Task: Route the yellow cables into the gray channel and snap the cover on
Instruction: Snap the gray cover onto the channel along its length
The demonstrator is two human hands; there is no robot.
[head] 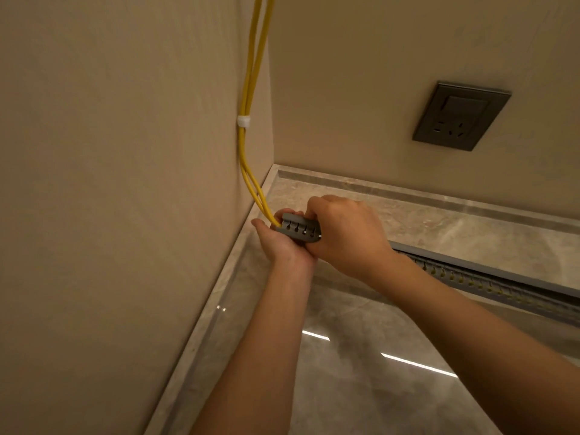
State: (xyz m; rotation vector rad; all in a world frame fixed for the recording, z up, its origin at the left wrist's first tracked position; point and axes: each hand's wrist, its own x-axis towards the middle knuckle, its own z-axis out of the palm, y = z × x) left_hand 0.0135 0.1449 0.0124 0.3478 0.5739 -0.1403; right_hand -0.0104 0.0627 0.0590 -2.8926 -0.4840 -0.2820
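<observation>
Clamping the near end of the gray channel (300, 229) between both hands, the left hand (276, 243) cups it from below while the right hand (342, 233) closes over its top, right where the yellow cables (248, 98) enter its end. The cables drop down the wall past a white clip (243, 121) above the channel. Judging by this, press them fully into the slotted trough before seating the cover, working from this end outward along the floor (361, 372); the cover itself I cannot pick out.
</observation>
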